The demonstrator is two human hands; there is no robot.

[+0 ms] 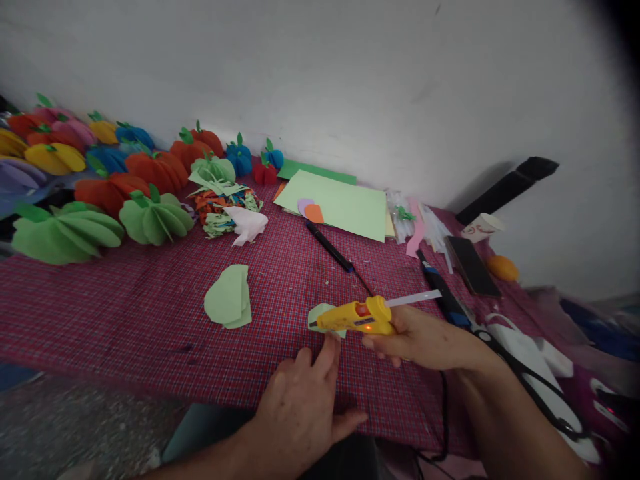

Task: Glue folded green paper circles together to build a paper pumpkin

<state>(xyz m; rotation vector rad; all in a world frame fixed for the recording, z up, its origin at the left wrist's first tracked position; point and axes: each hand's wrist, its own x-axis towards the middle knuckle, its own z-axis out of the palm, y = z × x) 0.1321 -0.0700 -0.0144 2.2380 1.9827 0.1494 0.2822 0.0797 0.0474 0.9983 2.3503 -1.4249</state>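
- We have a red checked tablecloth across the frame, with a grey wall above and paper pumpkins at upper left.
- At right, a paper cup tilts near a phone; we cannot see inside it.
- Our right hand, right of centre, wraps a yellow hot-glue gun, nozzle over pale green paper at centre.
- Our left hand, bottom centre, is palm down, thumb spread, fingertips at that paper's lower edge.

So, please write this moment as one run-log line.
right hand: holding glue gun; left hand: fingers at green paper's edge; nozzle: over paper
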